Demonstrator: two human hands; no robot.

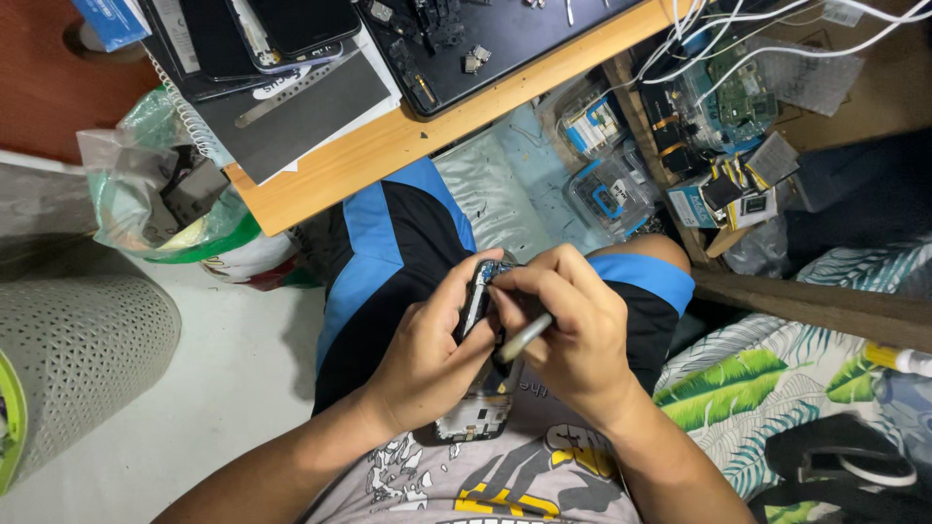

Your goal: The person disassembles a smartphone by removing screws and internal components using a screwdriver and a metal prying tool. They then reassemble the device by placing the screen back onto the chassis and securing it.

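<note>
Head view looks straight down on a seated person's lap, where the left hand [427,354] is wrapped around an opened phone [476,320], fingers curled over its far edge and thumb along the near side, closed firmly on it. The phone stands on edge between the two hands, its long axis running from the belly outward toward the knees; its lower end, a dark glossy frame with pale patches, shows under the left wrist, and at the upper end a bit of blue circuit board peeks out. The right hand [573,335] is pinched shut on a slim metal tool [524,338] with a pale, smooth shaft, held like a pen, its tip hidden behind the fingers at the phone's top end, so the working point lies just left of the right fingertips. Both hands touch the phone; the right is nearer the exposed board. Beyond the knees, a wooden table edge [388,146] carries a dark work mat [505,49] strewn with small parts.
</note>
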